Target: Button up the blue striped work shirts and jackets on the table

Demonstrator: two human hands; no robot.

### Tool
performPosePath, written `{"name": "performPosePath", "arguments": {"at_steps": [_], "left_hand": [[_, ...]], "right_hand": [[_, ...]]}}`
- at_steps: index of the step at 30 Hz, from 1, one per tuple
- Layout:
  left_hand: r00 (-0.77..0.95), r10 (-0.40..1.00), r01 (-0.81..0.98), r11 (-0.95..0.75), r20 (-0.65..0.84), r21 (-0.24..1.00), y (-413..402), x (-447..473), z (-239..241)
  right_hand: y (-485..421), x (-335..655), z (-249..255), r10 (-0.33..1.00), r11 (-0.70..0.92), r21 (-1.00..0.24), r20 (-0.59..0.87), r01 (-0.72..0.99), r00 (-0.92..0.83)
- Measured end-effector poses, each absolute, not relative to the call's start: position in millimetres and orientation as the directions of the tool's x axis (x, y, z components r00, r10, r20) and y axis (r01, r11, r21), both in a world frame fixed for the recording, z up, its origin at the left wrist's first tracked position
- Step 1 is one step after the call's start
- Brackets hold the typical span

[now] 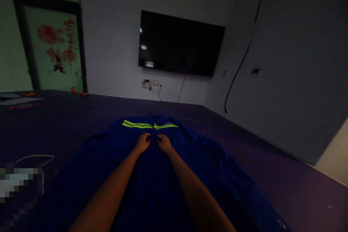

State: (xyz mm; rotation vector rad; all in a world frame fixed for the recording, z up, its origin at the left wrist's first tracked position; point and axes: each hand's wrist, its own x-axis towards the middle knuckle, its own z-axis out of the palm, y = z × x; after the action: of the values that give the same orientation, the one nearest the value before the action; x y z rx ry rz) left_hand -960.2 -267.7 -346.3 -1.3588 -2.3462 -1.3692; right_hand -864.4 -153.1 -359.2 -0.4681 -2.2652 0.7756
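Observation:
A dark blue work jacket [179,159] lies spread out before me, its front upward and its sleeves out to both sides. Yellow-green reflective strips [138,125] cross its chest and meet near the middle. Just below the strips, my left hand [143,143] is closed, with curled fingers at the jacket's front edge. Close beside it, on the other side of the front opening, my right hand [164,143] pinches the cloth in the same way. A narrow gap separates the two hands. Dim light hides the exact fold between the fingertips.
Purple flooring [261,159] surrounds the jacket. A white cable [36,156] loops at the left, near a pixelated patch. Flat sheets [21,100] and small orange items [83,94] lie farther back. A television [181,43] hangs on the wall, and a black cable [240,66] dangles at the right.

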Motion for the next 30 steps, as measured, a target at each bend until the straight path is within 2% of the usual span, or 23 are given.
{"name": "performPosePath", "arguments": {"at_steps": [8, 14, 22, 30], "left_hand": [[-0.515, 0.651, 0.832, 0.223, 0.558, 0.508, -275.1, -948.4, -341.7], [-0.506, 0.642, 0.837, 0.203, 0.576, 0.509, -276.8, -946.1, -340.0], [-0.476, 0.698, 0.852, 0.214, 0.535, 0.479, -276.9, -941.2, -333.7], [-0.472, 0.707, 0.857, 0.231, 0.526, 0.460, -275.5, -940.1, -334.0]], "right_hand": [[-157.8, -861.5, -361.3, 0.539, 0.751, -0.654, 0.530, 0.089, -0.654], [-156.7, -860.7, -362.6, 0.528, 0.763, -0.644, 0.574, 0.053, -0.626], [-161.1, -853.9, -358.3, 0.527, 0.771, -0.636, 0.613, 0.028, -0.589], [-167.9, -852.4, -353.9, 0.591, 0.775, -0.598, 0.571, 0.205, -0.570]]}}
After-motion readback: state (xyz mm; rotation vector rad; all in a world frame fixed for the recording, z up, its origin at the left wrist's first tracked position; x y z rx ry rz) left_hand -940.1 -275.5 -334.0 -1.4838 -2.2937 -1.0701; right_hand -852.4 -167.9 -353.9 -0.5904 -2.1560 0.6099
